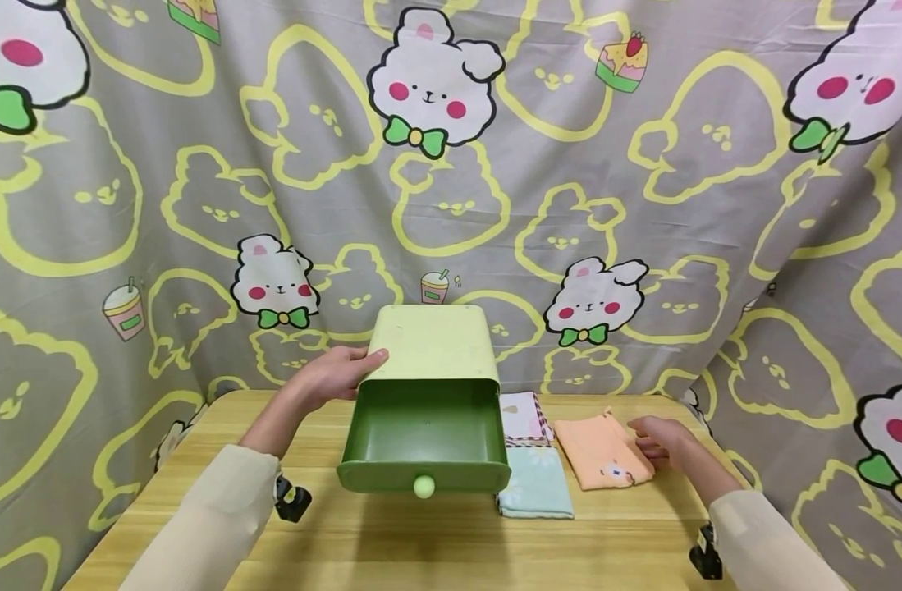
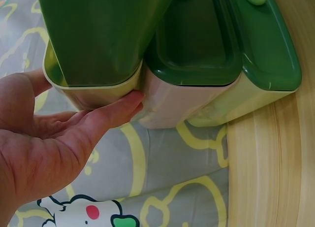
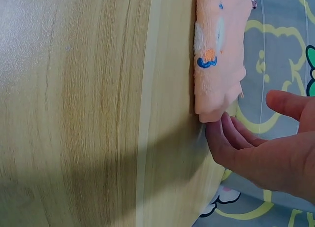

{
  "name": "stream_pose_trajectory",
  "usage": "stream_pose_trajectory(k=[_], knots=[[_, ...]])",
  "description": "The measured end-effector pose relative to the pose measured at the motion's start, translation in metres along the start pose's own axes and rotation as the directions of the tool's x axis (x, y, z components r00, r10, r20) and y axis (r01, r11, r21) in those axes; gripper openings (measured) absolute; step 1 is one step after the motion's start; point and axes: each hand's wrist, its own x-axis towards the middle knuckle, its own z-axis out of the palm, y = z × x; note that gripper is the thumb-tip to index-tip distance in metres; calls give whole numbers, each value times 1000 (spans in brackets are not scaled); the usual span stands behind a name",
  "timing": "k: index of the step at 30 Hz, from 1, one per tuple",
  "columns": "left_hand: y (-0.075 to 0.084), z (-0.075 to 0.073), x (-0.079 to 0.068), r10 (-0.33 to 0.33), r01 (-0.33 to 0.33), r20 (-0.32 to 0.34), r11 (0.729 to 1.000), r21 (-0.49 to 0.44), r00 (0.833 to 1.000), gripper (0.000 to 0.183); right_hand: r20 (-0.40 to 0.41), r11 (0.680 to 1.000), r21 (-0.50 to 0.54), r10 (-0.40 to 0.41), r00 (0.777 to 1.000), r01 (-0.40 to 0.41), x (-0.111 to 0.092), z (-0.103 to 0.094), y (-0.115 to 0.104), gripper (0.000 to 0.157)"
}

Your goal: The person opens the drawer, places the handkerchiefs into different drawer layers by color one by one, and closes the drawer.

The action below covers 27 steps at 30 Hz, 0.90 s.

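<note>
My left hand (image 1: 340, 371) holds the upper left side of the pale yellow drawer unit (image 1: 434, 341), thumb on top and fingers along its side wall. Its top green drawer (image 1: 424, 476) is pulled out, showing a bare inside and a round knob. In the left wrist view, a pinkish tier (image 2: 187, 101) and a pale green tier (image 2: 231, 109) sit below. On the right, a folded orange towel (image 1: 602, 451) with an embroidered face lies on the table. My right hand (image 1: 661, 439) has its fingertips right at the towel's right edge, thumb held apart.
A light blue folded towel (image 1: 535, 484) lies right of the drawer unit, with a white patterned towel (image 1: 520, 417) behind it. All stand on a wood-grain table (image 1: 436, 550). A grey curtain (image 1: 451, 222) with cartoon prints hangs close behind and at the sides.
</note>
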Motion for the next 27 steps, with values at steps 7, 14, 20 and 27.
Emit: stream_pose_trajectory(k=[7,14,20,27], knots=[[0,0,0,1,-1,3,1000,-4,1000,64,30,1000,-3,2,1000,-2,3,-2,3,65],[0,0,1,5,-5,10,1000,-8,1000,63,58,1000,-2,7,998,-7,3,1,5,66],[1,1,0,3,-3,10,1000,-14,1000,63,77,999,32,13,997,-15,5,1,5,64],[1,1,-1,1,-1,6,1000,-12,1000,61,87,999,40,14,996,-17,8,3,6,42]])
